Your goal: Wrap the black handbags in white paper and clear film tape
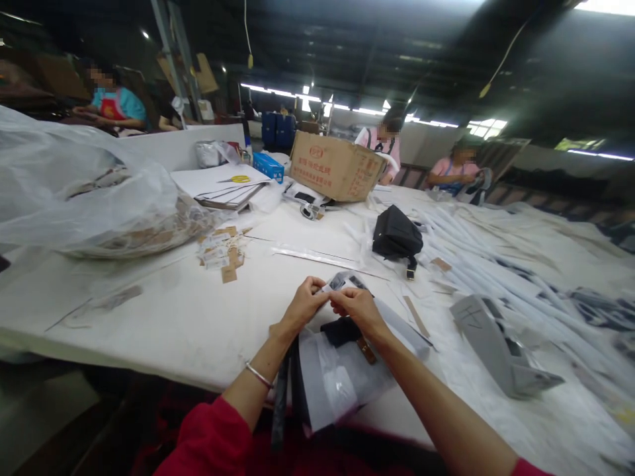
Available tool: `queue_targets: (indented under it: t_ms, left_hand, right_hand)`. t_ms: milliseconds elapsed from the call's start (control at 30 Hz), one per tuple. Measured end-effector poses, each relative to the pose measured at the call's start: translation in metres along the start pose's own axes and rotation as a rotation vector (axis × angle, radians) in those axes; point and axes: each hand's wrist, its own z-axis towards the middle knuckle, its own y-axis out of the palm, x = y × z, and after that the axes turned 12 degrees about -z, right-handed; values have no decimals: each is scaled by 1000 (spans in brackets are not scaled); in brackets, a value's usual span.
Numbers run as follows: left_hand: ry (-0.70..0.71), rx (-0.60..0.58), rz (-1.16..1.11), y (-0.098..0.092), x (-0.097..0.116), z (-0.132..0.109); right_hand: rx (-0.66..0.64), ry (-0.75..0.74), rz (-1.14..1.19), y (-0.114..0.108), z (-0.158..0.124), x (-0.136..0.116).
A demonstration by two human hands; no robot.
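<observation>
My left hand (306,303) and my right hand (358,309) meet over the table's front part, the fingers of both pinched. Between them is a small piece of white wrapping (326,288); its exact kind is hard to make out. Just behind the fingers sits a grey and black bundle (342,280) in clear film. Under my wrists lies a dark bag (297,390), mostly covered by a pale grey wrapping sheet (317,370). A brown buckle tab (367,350) shows on it near my right wrist. A dark strap (280,403) hangs over the table edge.
A black bag (397,233) stands behind right, and a grey shaped board (496,344) lies at right. Tags (229,256), a large plastic sack (89,192), scissors (240,178) on paper sheets and a carton (332,165) are farther off. Several people sit or stand beyond.
</observation>
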Motion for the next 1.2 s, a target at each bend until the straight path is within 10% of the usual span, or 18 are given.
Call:
queue_targets:
  t_ms: [733,967,1200]
  left_hand:
    - [-33,7,-70,8,9,-3]
    - [-126,-28,-177,2,9,2]
    - [-228,-105,-274,-5,12,8]
  right_hand:
    - [-104,250,208,-5,2,8]
    - [-85,101,293,2,-2,8]
    - [28,25,-187,5,8,-1]
